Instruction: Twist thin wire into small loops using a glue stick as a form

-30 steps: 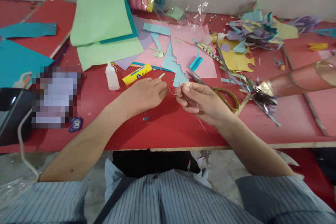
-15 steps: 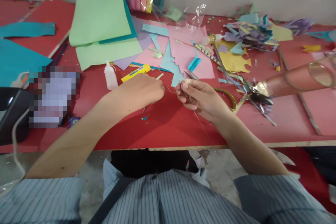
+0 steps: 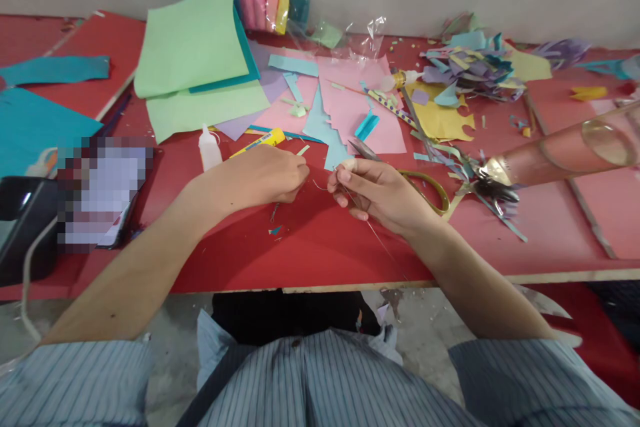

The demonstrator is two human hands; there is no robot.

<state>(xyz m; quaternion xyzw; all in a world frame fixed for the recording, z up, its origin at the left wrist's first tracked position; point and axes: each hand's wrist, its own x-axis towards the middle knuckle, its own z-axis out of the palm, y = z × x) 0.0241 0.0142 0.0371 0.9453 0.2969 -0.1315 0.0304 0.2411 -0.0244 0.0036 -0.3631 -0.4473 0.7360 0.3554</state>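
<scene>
My left hand [image 3: 283, 175] is closed over the red table, its fingers curled toward the other hand; what they hold is hidden. A small chain-like piece [image 3: 274, 212] shows just below it, and I cannot tell whether it hangs from the hand. My right hand [image 3: 375, 192] pinches a thin thread [image 3: 379, 238], which trails down toward the table's front edge. Something pale [image 3: 347, 165] sits at its fingertips, too small to name. Beside this hand lie scissors with yellow handles [image 3: 440, 197], partly covered. A yellow glue stick [image 3: 273, 137] and a white glue bottle [image 3: 209, 152] are near my left hand.
Green paper sheets [image 3: 195, 47] and pink paper [image 3: 350, 90] cover the back. Shredded paper strips [image 3: 470, 67] pile up at back right. A clear tube [image 3: 565, 150] lies at right, and a phone [image 3: 107, 193] at left. Wrapped clay sticks [image 3: 273, 10] rest against the wall.
The view has tilted slightly, so the table appears lower. Both hands keep nearly the same pose, shifted a little to the left. The right hand still pinches the thread.
</scene>
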